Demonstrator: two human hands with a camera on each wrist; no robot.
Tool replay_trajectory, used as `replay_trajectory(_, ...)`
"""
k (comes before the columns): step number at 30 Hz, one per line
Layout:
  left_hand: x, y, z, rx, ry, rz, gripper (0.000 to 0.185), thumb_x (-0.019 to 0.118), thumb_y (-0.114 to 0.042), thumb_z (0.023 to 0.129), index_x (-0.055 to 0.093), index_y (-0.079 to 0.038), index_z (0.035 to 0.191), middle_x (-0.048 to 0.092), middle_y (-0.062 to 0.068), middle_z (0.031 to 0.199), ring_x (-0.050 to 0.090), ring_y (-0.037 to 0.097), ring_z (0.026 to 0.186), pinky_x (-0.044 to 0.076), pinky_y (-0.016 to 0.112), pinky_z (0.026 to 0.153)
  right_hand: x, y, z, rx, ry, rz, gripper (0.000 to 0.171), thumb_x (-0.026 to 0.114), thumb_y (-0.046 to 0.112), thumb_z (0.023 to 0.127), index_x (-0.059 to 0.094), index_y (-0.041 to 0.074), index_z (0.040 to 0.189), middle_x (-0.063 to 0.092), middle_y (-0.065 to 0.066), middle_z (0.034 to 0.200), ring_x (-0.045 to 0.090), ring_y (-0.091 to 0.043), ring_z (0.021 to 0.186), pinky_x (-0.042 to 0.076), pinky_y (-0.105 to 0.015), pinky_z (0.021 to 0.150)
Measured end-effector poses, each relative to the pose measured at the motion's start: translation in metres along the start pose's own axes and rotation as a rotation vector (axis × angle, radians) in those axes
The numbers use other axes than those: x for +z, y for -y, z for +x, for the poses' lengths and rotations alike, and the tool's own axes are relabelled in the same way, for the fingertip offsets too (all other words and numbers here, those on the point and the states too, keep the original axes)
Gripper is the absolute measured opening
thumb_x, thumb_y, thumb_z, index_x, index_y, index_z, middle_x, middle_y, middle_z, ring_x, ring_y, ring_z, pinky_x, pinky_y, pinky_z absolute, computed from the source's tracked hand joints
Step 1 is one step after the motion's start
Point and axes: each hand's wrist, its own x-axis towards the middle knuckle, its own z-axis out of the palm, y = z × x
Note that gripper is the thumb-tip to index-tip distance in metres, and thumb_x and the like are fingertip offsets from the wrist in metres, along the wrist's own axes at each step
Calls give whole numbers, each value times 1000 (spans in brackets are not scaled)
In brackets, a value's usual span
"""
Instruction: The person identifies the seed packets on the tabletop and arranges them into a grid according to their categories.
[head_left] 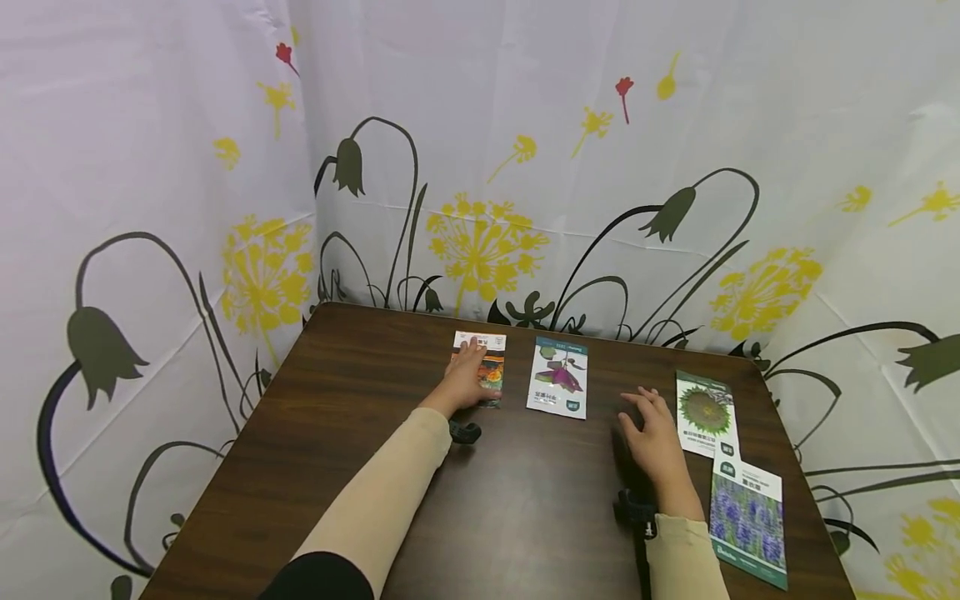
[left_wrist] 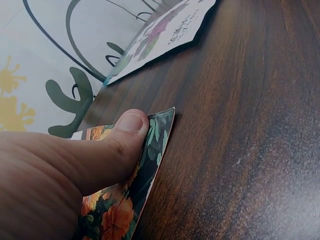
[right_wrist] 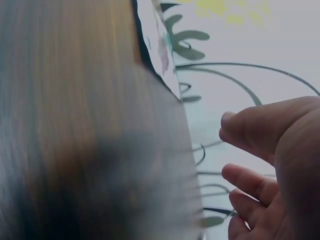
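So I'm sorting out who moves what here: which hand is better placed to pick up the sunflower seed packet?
Probably the right hand: it hovers open, holding nothing, just beside the sunflower packet. The left hand rests on the orange-flower packet, its thumb pressing it, across the table.

The flat paper seed packet under the left hand [head_left: 486, 370] is white at its top, with orange blossoms and dark green leaves below. The white rectangular packet beside it [head_left: 558, 377] bears a purple flower. A third packet [head_left: 705, 413] shows a round green flower head on white; a fourth [head_left: 748, 521] shows violet-blue blooms. The wooden table [head_left: 360, 417] is dark brown with streaked grain. The white curtain [head_left: 525, 125] carries yellow dandelions, red sprigs and dark olive bellflowers. Both sleeves [head_left: 375, 508] are beige.
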Motion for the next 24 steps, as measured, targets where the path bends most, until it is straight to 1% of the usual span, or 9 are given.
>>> replay_trajectory(3, -1, 1, -1, -6, -11, 2, 109, 92, -36, 90, 29, -4, 173, 5, 18, 185, -1, 38, 173, 10, 65, 137, -6, -8, -1, 28, -1, 1, 41, 68, 14, 108, 64, 2, 147, 42, -30, 166, 24, -55, 163, 24, -74, 129)
replay_trajectory(7, -2, 3, -2, -6, -17, 4, 108, 92, -36, 90, 30, -3, 172, 6, 18, 184, 0, 38, 173, 11, 65, 137, -17, -25, -5, 90, -29, -32, 44, 67, 16, 109, 61, 1, 149, 40, -32, 166, 33, -58, 157, 30, -75, 124)
replay_trajectory(10, -1, 3, -2, 2, -18, 3, 108, 92, -37, 90, 31, -3, 172, 6, 19, 184, 1, 39, 172, 11, 65, 137, -29, -36, -8, 159, -46, -51, 47, 65, 17, 109, 58, 0, 152, 38, -34, 166, 38, -59, 152, 32, -76, 122)
replay_trajectory(14, -1, 2, -1, 7, -24, 4, 107, 92, -37, 90, 32, -4, 172, 6, 19, 184, 1, 39, 172, 11, 65, 137, -47, -47, -8, 221, -52, -52, 50, 63, 18, 110, 54, -1, 155, 35, -36, 167, 34, -59, 155, 30, -75, 124)
replay_trajectory(18, 0, 1, 0, 9, -16, 2, 108, 92, -37, 90, 31, -3, 172, 6, 19, 184, 0, 39, 172, 11, 65, 137, -67, -55, -6, 237, -52, -72, 51, 63, 18, 110, 52, -3, 155, 34, -39, 166, 33, -59, 155, 29, -74, 126)
replay_trajectory(24, 2, -1, 1, 13, 2, -1, 108, 91, -37, 91, 29, -3, 172, 4, 19, 184, -1, 39, 172, 10, 66, 137, -90, -69, 6, 297, -38, -91, 51, 61, 14, 109, 50, -5, 155, 32, -42, 165, 33, -62, 153, 28, -74, 126)
